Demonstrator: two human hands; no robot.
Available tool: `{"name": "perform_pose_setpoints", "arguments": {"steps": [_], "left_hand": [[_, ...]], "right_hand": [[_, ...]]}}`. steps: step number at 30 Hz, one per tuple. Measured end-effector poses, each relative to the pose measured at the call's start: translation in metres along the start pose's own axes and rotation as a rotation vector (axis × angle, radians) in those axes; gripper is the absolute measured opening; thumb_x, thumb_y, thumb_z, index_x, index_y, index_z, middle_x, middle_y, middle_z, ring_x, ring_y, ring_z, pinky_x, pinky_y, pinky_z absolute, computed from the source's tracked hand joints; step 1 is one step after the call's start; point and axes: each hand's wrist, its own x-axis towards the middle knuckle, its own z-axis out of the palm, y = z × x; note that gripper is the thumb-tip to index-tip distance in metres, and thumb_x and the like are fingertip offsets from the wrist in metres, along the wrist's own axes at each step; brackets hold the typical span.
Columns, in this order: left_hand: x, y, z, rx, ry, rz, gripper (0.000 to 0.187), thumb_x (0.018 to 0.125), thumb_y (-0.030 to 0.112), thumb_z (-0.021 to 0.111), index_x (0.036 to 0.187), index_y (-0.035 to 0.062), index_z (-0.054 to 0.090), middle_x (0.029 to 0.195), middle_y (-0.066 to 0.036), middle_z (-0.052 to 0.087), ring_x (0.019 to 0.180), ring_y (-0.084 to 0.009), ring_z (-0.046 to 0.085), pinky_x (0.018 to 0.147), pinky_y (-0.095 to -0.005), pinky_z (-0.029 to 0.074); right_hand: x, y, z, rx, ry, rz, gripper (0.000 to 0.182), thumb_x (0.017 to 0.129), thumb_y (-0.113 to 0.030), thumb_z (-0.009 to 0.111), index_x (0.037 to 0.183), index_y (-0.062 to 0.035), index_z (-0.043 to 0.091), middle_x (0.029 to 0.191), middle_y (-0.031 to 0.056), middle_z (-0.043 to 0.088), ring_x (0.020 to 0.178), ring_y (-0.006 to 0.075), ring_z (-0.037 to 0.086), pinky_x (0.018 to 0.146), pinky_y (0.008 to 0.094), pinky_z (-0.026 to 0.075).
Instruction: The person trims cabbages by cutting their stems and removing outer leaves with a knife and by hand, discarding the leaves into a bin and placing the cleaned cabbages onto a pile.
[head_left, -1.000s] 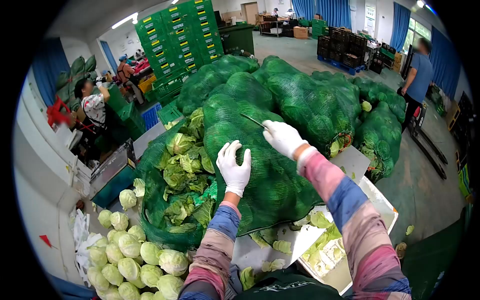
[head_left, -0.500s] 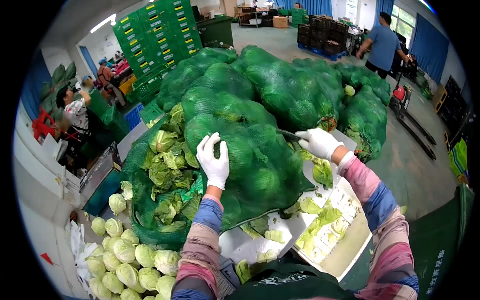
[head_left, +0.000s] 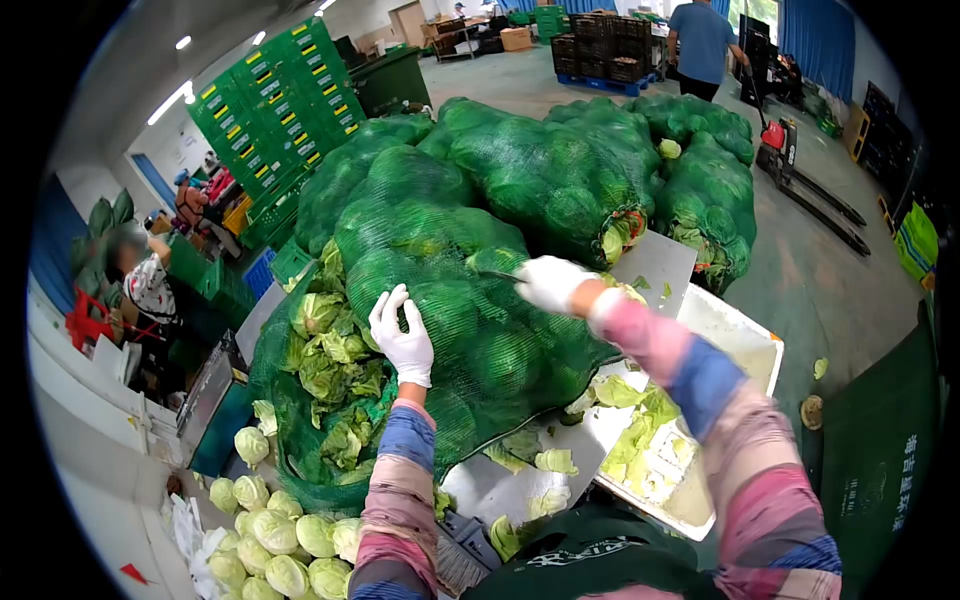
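My right hand (head_left: 552, 284), in a white glove, is closed around what looks like a knife (head_left: 497, 275). Its thin dark blade points left across the green mesh bag (head_left: 455, 345) in front of me, which bulges with cabbages. On the left side of that bag rests my left hand (head_left: 402, 340), also gloved, with fingers apart and nothing in them. Beside it, an open part of green netting exposes cabbage leaves (head_left: 325, 365). Whether the blade is through the mesh cannot be made out.
Trimmed cabbages (head_left: 275, 535) are piled at lower left. A white foam box (head_left: 690, 515) with loose leaves stands at right. More full mesh bags (head_left: 560, 175) lie behind. Stacked green crates (head_left: 275, 110), a pallet jack (head_left: 800, 175) and a person in blue (head_left: 697, 45) are farther off.
My right hand has moved left with the knife, over the front bag. My left hand stays on the mesh. The view has shifted, and the person in blue has moved farther away.
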Motion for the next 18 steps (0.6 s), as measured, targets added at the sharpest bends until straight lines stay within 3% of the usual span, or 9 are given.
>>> {"name": "perform_pose_setpoints", "arguments": {"steps": [3,4,5,7,9,12,15,16,18], "left_hand": [[0.004,0.003,0.000,-0.014,-0.004,0.002,0.015,0.087,0.016,0.062,0.099,0.0081,0.065,0.109,-0.004,0.066,0.115,-0.0264,0.051,0.098,-0.0411,0.037],[0.011,0.014,-0.003,0.146,-0.072,0.021,0.017,0.087,0.019,0.063,0.100,0.0079,0.064,0.107,-0.005,0.066,0.115,-0.0274,0.051,0.098,-0.0416,0.037],[0.017,0.024,-0.005,0.305,-0.145,0.043,0.020,0.086,0.021,0.063,0.101,0.0076,0.063,0.106,-0.006,0.066,0.115,-0.0284,0.051,0.098,-0.0422,0.037],[0.029,0.042,0.008,0.313,-0.154,0.372,0.023,0.084,0.021,0.064,0.103,0.0074,0.061,0.101,-0.008,0.064,0.111,-0.0305,0.053,0.098,-0.0451,0.036],[0.030,0.065,0.025,0.210,-0.409,0.492,0.025,0.084,0.024,0.064,0.102,0.0076,0.063,0.104,-0.011,0.064,0.108,-0.0306,0.056,0.097,-0.0445,0.039],[0.024,0.064,0.035,0.590,-0.739,0.566,0.037,0.086,0.040,0.060,0.107,0.0096,0.065,0.092,-0.009,0.066,0.097,-0.0287,0.058,0.089,-0.0434,0.042],[0.029,0.058,0.017,0.421,-0.753,0.646,0.027,0.083,0.037,0.064,0.080,0.0113,0.071,0.083,-0.004,0.064,0.087,-0.0261,0.058,0.084,-0.0406,0.042],[0.028,0.052,0.013,0.324,-0.728,0.629,0.023,0.083,0.032,0.065,0.075,0.0112,0.070,0.081,-0.003,0.064,0.085,-0.0255,0.057,0.084,-0.0383,0.042],[0.030,0.043,-0.002,0.184,-0.757,0.628,0.019,0.083,0.026,0.066,0.077,0.0087,0.069,0.080,-0.003,0.064,0.087,-0.0260,0.057,0.083,-0.0394,0.044]], "right_hand": [[-0.083,0.021,-0.051,-0.271,-0.262,-0.011,0.029,0.084,-0.025,0.053,0.094,-0.0027,0.068,0.093,0.0210,0.068,0.087,0.0375,0.066,0.081,0.0451,0.052],[-0.097,0.046,-0.048,-0.263,-0.367,-0.067,0.028,0.084,-0.027,0.054,0.095,-0.0056,0.069,0.093,0.0190,0.068,0.087,0.0364,0.066,0.081,0.0445,0.051],[-0.112,0.038,-0.062,-0.174,-0.362,0.072,0.029,0.085,-0.027,0.053,0.099,-0.0076,0.069,0.093,0.0186,0.068,0.087,0.0358,0.065,0.081,0.0446,0.050],[-0.104,0.057,-0.048,-0.076,-0.075,0.083,0.031,0.087,-0.027,0.052,0.108,-0.0104,0.068,0.096,0.0185,0.068,0.090,0.0354,0.065,0.083,0.0443,0.050],[-0.081,0.056,-0.022,-0.016,0.213,0.069,0.035,0.091,-0.030,0.050,0.119,-0.0128,0.062,0.099,0.0184,0.067,0.092,0.0364,0.064,0.083,0.0443,0.051],[-0.043,0.028,0.021,0.053,0.283,0.016,0.036,0.092,-0.034,0.051,0.121,-0.0140,0.059,0.095,0.0184,0.067,0.086,0.0375,0.064,0.077,0.0468,0.051],[-0.045,0.023,0.070,-0.001,0.429,-0.166,0.039,0.093,-0.026,0.050,0.130,-0.0155,0.049,0.084,0.0188,0.066,0.074,0.0385,0.063,0.069,0.0487,0.050],[-0.064,0.029,0.083,-0.013,0.351,-0.090,0.040,0.093,-0.022,0.050,0.132,-0.0145,0.047,0.079,0.0171,0.065,0.072,0.0371,0.063,0.066,0.0475,0.050],[-0.124,0.063,0.125,-0.020,0.366,-0.064,0.048,0.092,-0.023,0.051,0.139,-0.0171,0.041,0.075,0.0169,0.063,0.071,0.0342,0.064,0.065,0.0454,0.052]]}}
